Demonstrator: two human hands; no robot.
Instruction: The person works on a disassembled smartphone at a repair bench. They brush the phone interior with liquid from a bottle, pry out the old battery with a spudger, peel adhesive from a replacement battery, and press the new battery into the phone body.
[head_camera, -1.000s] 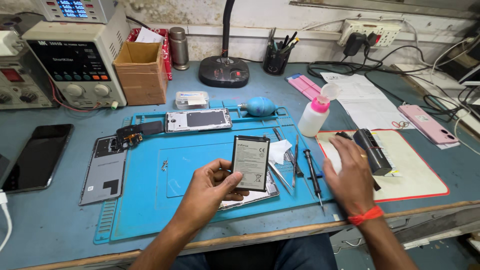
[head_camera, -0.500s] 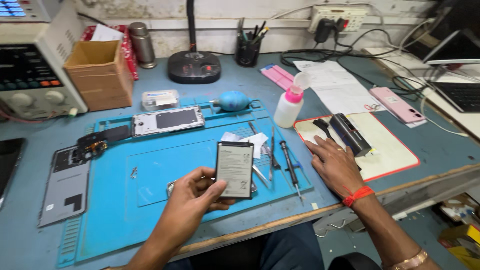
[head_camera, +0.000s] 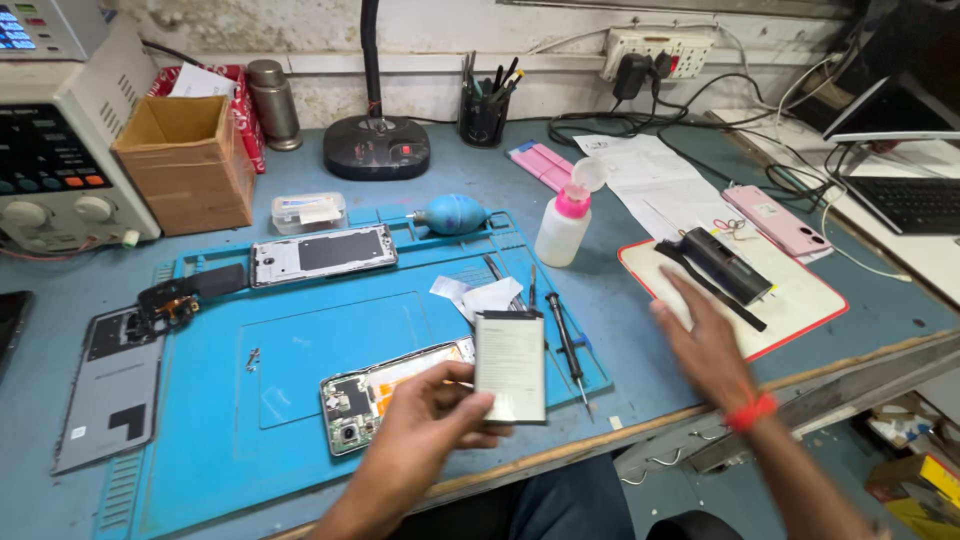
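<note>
My left hand (head_camera: 430, 425) holds a flat grey phone battery (head_camera: 510, 365) upright above the blue work mat (head_camera: 300, 350). Under it lies an opened phone (head_camera: 375, 390) with its insides showing. My right hand (head_camera: 705, 340), open with fingers spread and blurred, hovers over the near edge of a white pad with a red border (head_camera: 800, 295). A black tool (head_camera: 725, 265) lies on that pad. A screwdriver (head_camera: 567, 345) and tweezers (head_camera: 497, 272) lie on the mat between my hands.
A phone frame (head_camera: 322, 253) and blue air blower (head_camera: 452, 214) sit at the mat's far side. A back cover (head_camera: 110, 385), cardboard box (head_camera: 185, 160), squeeze bottle (head_camera: 563, 222), pink phone (head_camera: 778, 220), lamp base (head_camera: 377, 147), pen holder (head_camera: 484, 115) and power supply (head_camera: 55, 150) stand around.
My view has swung to the right. My right hand has lifted off the pad and moves, blurred. The battery in my left hand has turned its plain side towards me.
</note>
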